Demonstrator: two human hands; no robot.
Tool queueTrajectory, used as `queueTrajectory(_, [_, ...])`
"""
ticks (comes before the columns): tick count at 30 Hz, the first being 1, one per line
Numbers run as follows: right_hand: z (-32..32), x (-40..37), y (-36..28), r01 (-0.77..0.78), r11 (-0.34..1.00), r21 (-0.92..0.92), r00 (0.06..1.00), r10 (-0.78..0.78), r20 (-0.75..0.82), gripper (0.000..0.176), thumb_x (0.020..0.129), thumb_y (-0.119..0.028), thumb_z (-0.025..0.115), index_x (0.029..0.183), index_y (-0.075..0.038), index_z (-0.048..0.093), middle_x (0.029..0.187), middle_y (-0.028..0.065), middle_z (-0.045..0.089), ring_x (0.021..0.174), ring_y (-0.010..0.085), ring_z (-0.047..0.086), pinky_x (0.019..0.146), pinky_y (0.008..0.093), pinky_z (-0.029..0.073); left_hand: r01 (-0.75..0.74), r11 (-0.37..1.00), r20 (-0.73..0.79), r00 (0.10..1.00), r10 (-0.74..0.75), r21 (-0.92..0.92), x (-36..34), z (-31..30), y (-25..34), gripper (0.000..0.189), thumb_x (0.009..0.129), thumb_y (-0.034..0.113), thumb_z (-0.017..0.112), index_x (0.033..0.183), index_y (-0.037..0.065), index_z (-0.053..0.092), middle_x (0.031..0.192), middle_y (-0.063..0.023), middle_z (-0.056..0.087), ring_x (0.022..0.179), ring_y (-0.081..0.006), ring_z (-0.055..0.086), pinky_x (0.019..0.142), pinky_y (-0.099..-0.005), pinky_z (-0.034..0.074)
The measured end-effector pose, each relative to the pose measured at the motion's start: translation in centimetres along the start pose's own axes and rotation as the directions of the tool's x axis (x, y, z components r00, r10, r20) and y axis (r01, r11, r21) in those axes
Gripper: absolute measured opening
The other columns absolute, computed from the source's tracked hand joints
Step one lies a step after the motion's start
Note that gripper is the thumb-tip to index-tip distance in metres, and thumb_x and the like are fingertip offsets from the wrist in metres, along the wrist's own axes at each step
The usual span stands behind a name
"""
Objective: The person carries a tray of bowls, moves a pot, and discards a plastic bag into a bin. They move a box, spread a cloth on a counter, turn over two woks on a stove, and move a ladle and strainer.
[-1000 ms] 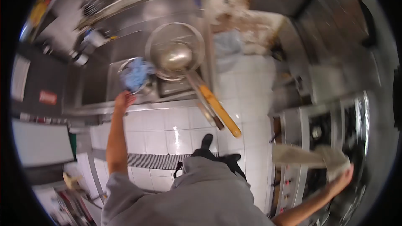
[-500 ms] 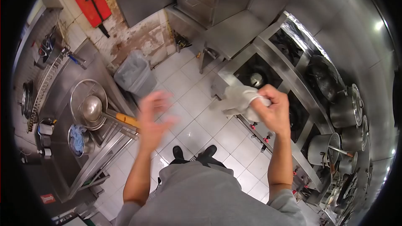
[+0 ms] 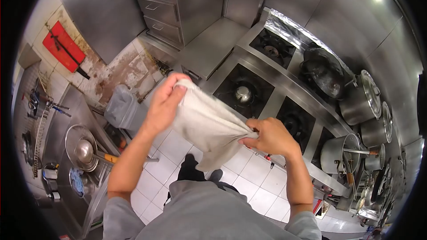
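An off-white cloth (image 3: 207, 122) is stretched between my two hands in front of my body. My left hand (image 3: 167, 104) pinches its upper left corner between thumb and fingers. At the other end, my right hand (image 3: 271, 135) grips a gathered edge, with folds running out from it. The lower part of the cloth hangs down over the floor, above my shoes. Beyond my right hand lies the gas stove (image 3: 242, 91), with black grates and a round metal burner cap.
Pots (image 3: 340, 153) and a dark wok (image 3: 324, 72) stand along the stove at right. On the left counter are a strainer with a ladle (image 3: 84, 151) and a bowl with blue cloth (image 3: 76, 182). A lined bin (image 3: 122, 106) stands near the stained wall. Drawers (image 3: 155, 6) rise at the back.
My left hand, empty before, now holds one end of the cloth. The cloth went from bunched in my right hand to spread out. My view has turned toward the stove.
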State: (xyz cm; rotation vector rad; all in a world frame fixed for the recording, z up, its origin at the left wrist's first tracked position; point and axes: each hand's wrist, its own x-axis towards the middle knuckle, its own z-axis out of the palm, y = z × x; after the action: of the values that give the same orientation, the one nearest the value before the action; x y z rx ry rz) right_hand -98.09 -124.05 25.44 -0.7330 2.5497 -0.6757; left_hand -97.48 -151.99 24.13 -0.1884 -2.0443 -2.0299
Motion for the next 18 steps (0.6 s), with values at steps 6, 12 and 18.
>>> queueTrajectory(6, [-7.3, 7.7, 3.5, 0.187, 0.979, 0.086, 0.981, -0.182, -0.061, 0.048, 0.069, -0.038, 0.079, 0.095, -0.003, 0.061, 0.077, 0.0047, 0.059, 0.071, 0.0161, 0.054, 0.065, 0.0295, 0.044, -0.227, 0.849, 0.426, 0.905, 0.001, 0.478, 14.4, -2.0, -0.4, 0.019, 0.085, 0.020, 0.064, 0.089, 0.002, 0.057, 0.079, -0.0018, 0.057, 0.076, -0.0069, 0.050, 0.069, -0.0242, 0.042])
queueTrajectory(12, [-17.2, 24.2, 7.7, 0.138, 0.990, -0.015, 0.718, -0.111, -0.687, 0.034, 0.073, -0.028, 0.077, 0.082, -0.001, 0.059, 0.082, 0.0057, 0.055, 0.076, 0.0164, 0.053, 0.069, 0.0299, 0.044, -0.389, 0.813, 0.479, 0.863, 0.158, 0.433, 34.6, -3.5, -1.9, 0.024, 0.086, 0.024, 0.062, 0.095, 0.002, 0.060, 0.083, -0.0056, 0.063, 0.077, -0.0130, 0.057, 0.072, -0.0284, 0.045])
queueTrajectory(18, [-30.9, 40.1, 8.0, -0.220, 0.955, -0.198, 0.468, -0.075, -0.880, 0.036, 0.068, -0.023, 0.079, 0.087, 0.000, 0.059, 0.082, 0.0139, 0.061, 0.075, 0.0275, 0.060, 0.069, 0.0365, 0.047, -0.571, 0.709, 0.248, 0.820, 0.516, 0.413, 55.2, -2.9, -1.3, 0.021, 0.085, 0.019, 0.058, 0.101, 0.006, 0.062, 0.089, -0.0127, 0.065, 0.082, -0.0278, 0.062, 0.075, -0.0348, 0.047])
